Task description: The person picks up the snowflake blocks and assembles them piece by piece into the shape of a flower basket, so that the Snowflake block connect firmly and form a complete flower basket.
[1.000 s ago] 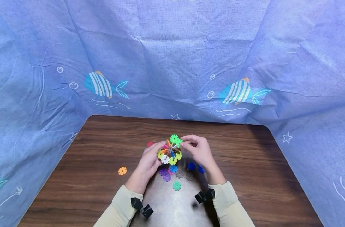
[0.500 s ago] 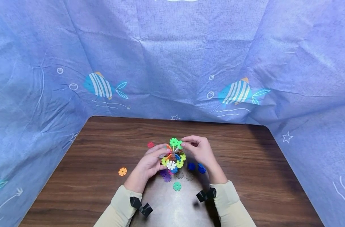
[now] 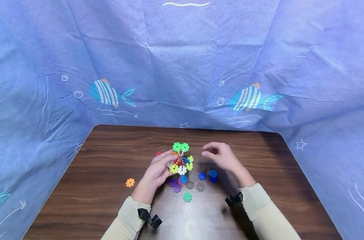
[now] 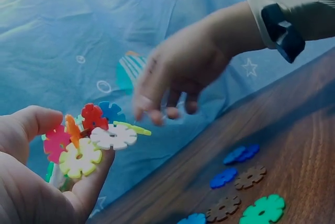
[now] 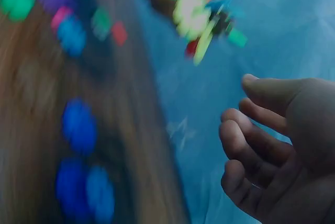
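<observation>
My left hand (image 3: 154, 173) grips a cluster of interlocked flower-shaped plastic discs (image 3: 182, 170) above the table. In the left wrist view the thumb lies against a pink disc (image 4: 56, 143), with yellow, white, orange, red and blue ones fanned around it. Two bright green discs (image 3: 184, 147) stick up at the top of the cluster in the head view. Apart from it, to the right, hangs my right hand (image 3: 224, 156), fingers loosely curled and nothing between them. The right wrist view shows those fingers (image 5: 235, 135) bare, though the cluster (image 5: 192, 14) there is blurred.
Loose discs lie on the brown table (image 3: 110, 150): orange (image 3: 130, 182) at the left, green (image 3: 187, 197) nearest me, purple (image 3: 177, 189) below the cluster, brown (image 3: 200, 186) and several blue (image 3: 202, 176) to the right. A red disc (image 3: 158, 153) is partly behind my left hand.
My right hand has let go of a green disc on the cluster and moved right. The left hand still holds the cluster, which is turned a little, with both green discs side by side.
</observation>
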The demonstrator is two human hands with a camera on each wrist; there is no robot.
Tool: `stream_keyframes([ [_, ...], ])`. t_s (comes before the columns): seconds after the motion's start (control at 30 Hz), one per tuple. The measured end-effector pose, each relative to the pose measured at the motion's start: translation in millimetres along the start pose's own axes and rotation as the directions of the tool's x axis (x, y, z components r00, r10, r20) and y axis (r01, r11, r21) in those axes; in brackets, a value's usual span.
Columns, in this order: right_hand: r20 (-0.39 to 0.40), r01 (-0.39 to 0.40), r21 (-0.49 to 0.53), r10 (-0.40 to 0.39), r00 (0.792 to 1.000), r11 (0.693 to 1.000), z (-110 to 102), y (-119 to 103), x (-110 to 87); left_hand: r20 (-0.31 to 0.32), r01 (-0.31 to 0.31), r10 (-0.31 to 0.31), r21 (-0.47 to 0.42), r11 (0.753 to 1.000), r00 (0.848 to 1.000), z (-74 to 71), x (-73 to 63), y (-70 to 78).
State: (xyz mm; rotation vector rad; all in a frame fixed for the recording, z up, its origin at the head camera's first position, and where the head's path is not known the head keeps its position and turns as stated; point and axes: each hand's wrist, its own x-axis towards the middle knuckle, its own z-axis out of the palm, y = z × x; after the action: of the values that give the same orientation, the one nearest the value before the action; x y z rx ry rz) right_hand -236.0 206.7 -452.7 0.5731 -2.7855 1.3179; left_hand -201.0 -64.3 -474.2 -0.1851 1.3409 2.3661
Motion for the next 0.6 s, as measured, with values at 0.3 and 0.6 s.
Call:
stream_keyframes([
  [0.3,0.241,0.029,-0.274,0.039,0.970,0.961,-7.8,39.9,-20.2,-0.013,-0.026,0.025,-0.021,0.999,1.000,0.8,-2.1,3.8],
  [0.6,0.261,0.029,-0.380,0.077,0.962,0.924,2.0,43.6,-32.0,-0.019,-0.049,0.049,-0.020,0.999,0.999,0.8,-3.4,2.9],
])
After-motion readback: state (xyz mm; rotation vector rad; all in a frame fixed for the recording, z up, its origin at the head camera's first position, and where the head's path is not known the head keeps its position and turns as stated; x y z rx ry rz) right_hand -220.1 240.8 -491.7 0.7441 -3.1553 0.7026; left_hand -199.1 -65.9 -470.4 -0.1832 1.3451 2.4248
